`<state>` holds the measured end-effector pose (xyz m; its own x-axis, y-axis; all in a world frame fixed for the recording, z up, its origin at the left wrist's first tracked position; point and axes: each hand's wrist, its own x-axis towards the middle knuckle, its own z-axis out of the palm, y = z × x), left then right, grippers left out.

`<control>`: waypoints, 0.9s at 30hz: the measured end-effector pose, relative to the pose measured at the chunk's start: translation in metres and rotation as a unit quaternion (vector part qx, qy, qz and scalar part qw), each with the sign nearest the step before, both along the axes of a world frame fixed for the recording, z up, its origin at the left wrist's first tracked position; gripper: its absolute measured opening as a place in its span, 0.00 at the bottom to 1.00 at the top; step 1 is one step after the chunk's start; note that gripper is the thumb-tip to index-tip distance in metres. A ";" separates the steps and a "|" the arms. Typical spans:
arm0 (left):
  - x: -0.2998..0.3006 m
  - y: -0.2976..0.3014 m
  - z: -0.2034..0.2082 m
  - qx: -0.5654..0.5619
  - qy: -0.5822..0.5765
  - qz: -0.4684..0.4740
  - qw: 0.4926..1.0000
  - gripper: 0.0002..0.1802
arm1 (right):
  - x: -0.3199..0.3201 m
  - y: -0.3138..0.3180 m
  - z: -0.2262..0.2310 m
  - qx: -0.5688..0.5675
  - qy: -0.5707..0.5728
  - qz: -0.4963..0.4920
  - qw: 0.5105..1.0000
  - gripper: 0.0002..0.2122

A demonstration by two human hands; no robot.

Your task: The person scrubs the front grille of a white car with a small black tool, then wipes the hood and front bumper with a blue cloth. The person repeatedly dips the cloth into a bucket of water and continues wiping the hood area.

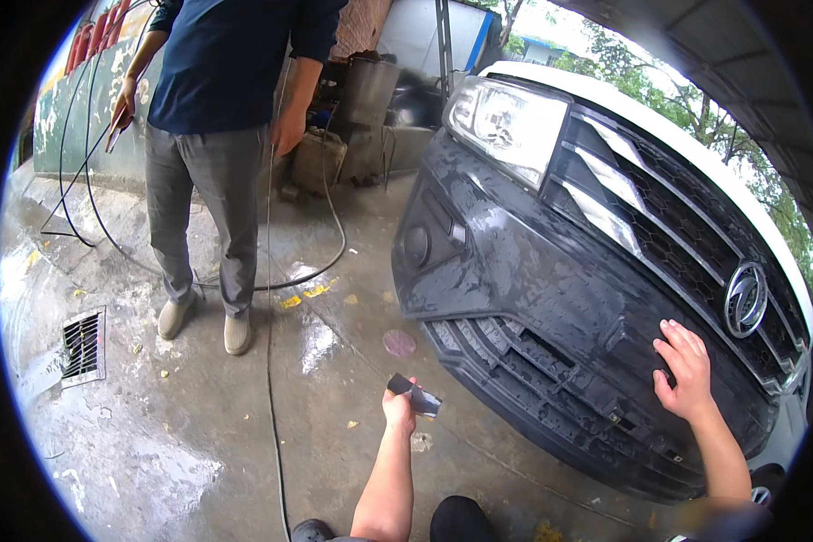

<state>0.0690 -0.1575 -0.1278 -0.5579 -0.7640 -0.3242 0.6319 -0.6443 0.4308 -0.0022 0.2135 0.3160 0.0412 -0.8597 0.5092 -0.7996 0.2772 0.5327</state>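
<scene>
My left hand (398, 412) is closed on a small dark grey flat piece (424, 400), held above the wet floor left of the vehicle. Its exact kind I cannot make out. My right hand (686, 378) is open, fingers stretched, over the vehicle's black front bumper (551, 271). Whether its fingertips touch the surface is unclear. Damp, patchy marks cover the bumper. Above it are a headlight (508, 125) and a grille (659, 208) with chrome bars and a round emblem (746, 300).
A person (217, 108) in a dark shirt and grey trousers stands at the far left, holding something slim. A black hose (303, 278) crosses the wet concrete. Near the left edge lies a metal floor drain (84, 348). Metal drums (368, 90) stand at the back.
</scene>
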 end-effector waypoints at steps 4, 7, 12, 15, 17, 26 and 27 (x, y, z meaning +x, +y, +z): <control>-0.001 -0.002 0.004 -0.039 -0.049 -0.002 0.998 0.22 | -0.002 0.000 -0.002 0.009 -0.001 -0.012 1.000 0.22; -0.003 -0.002 0.013 -0.028 -0.068 -0.006 0.997 0.12 | -0.003 -0.006 -0.003 0.016 0.001 -0.023 1.000 0.21; -0.013 0.022 0.063 -0.141 -0.106 -0.024 0.984 0.21 | -0.003 -0.001 -0.005 0.030 0.018 -0.047 0.998 0.22; -0.027 0.040 0.075 -0.140 -0.076 -0.027 0.987 0.21 | -0.004 0.005 -0.003 0.040 0.024 -0.060 0.997 0.22; -0.026 0.044 0.080 -0.105 -0.053 -0.035 0.992 0.21 | -0.010 0.001 -0.008 0.049 0.019 -0.061 0.997 0.22; -0.047 0.075 0.084 -0.091 -0.034 0.012 0.995 0.22 | -0.008 0.002 -0.007 0.065 0.040 -0.090 0.993 0.22; -0.042 0.080 0.089 -0.097 -0.045 0.013 0.994 0.23 | -0.011 0.002 -0.010 0.063 0.041 -0.091 0.993 0.22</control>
